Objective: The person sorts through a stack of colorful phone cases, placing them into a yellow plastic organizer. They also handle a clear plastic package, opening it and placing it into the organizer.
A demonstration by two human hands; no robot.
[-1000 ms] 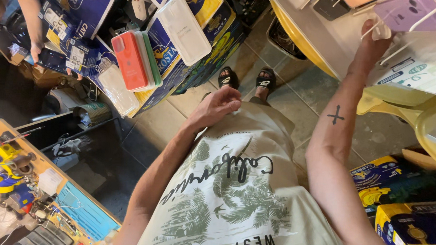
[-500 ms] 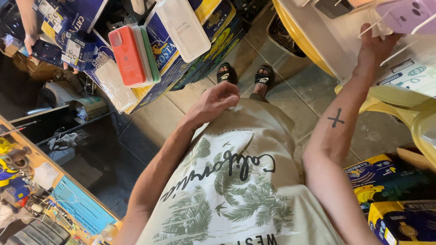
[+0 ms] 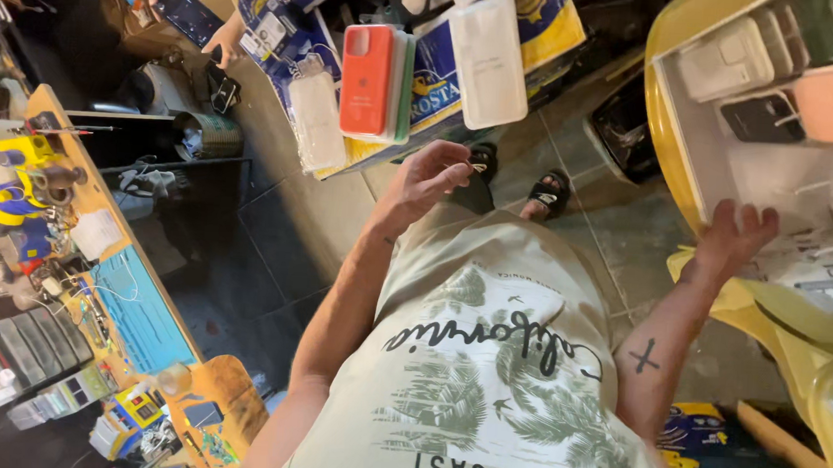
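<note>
Left hand (image 3: 431,176) has risen toward the orange case (image 3: 367,79), fingers loosely curled and empty, just below it; right hand (image 3: 734,243) has dropped to the tray (image 3: 714,174) rim, fingers spread, grasping nothing.

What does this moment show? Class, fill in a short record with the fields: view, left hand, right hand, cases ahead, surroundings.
view: head camera looking down the person's own body
left hand: left hand raised, fingers curled, holding nothing visible, below the orange phone case
right hand: right hand spread on a clear case in the yellow tray
cases ahead: white phone case beside the orange one
surroundings: cluttered workbench
</note>
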